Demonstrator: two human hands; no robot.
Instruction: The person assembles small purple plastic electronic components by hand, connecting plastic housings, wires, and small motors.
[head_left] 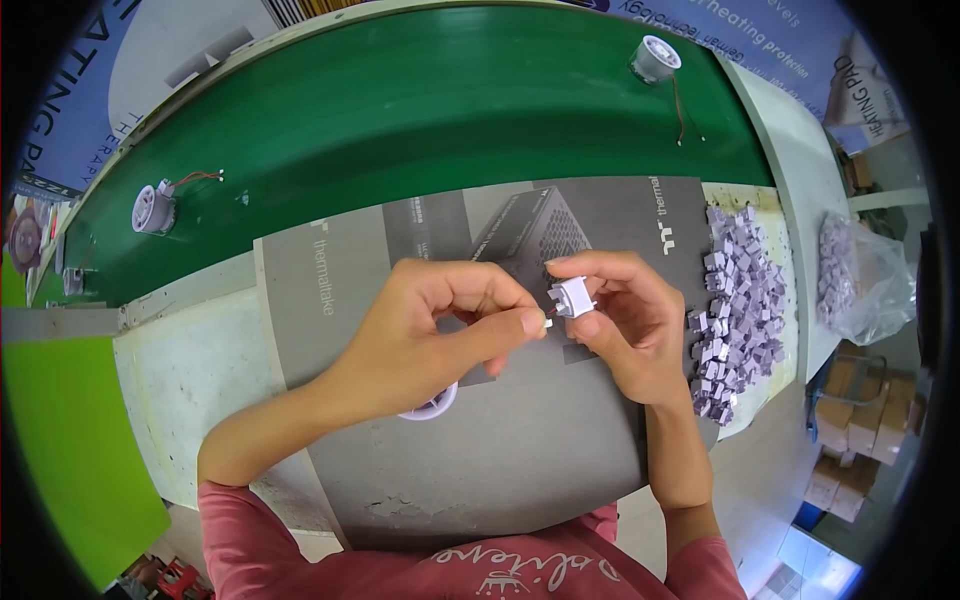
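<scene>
Over the grey printed cardboard sheet [500,460], my two hands meet near the middle. Between the thumb and fingers of my right hand [640,325] is a small pale lavender plastic clip [573,298] with prongs. My left hand [440,325] pinches a tiny white wire connector [547,323] right beside the clip; a short bit of dark wire shows there. Below my left hand, a round lavender fan-like part [437,404] lies on the cardboard, mostly hidden by that hand.
To the right lies a heap of similar lavender clips [740,310]. Beyond the cardboard runs a green conveyor belt [430,110], carrying round wired units [655,62] far right and far left [154,210]. A clear plastic bag [865,285] hangs past the right ledge.
</scene>
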